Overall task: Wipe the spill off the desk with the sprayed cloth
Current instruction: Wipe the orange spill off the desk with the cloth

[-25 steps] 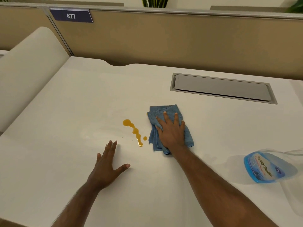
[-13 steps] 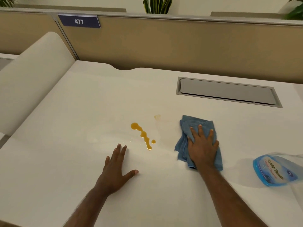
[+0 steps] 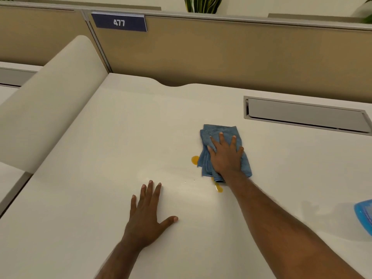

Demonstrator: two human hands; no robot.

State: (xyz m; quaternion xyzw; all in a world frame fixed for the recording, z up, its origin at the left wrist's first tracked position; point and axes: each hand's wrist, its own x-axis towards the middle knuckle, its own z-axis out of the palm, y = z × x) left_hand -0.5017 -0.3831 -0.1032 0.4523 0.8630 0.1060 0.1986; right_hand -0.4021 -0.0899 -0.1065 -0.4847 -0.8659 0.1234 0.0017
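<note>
Step in hand: wiping. Cloth [image 3: 222,152], blue and folded, lies flat on the desk [image 3: 100,198], set over the middle of the spill [image 3: 195,159]. 2 orange patches show outside it: 1 blob touching the cloth's left edge, 1 streak just past its near edge, by the wrist.

Right hand [image 3: 225,158]: palm down on the cloth, fingers spread and flat, pressing rather than pinching; nothing is gripped between the fingers. Forearm runs in from the lower right, wrist low, close to the desk.

Left hand [image 3: 146,214]: palm down on bare desk, near and left of the cloth, fingers extended, thumb out to the right. Holds nothing; looks like a brace.

Judgement: task about half done, since liquid is visible on 2 sides. Next move calls for even downward pressure and a sweep leftward over the blob, then a pull toward the body across the near streak, keeping the cloth flat so it absorbs rather than smears. Risk: the forearm sits near the streak and could drag through it.

Spray bottle [image 3: 364,216] sits at the right frame edge, well apart.
</note>
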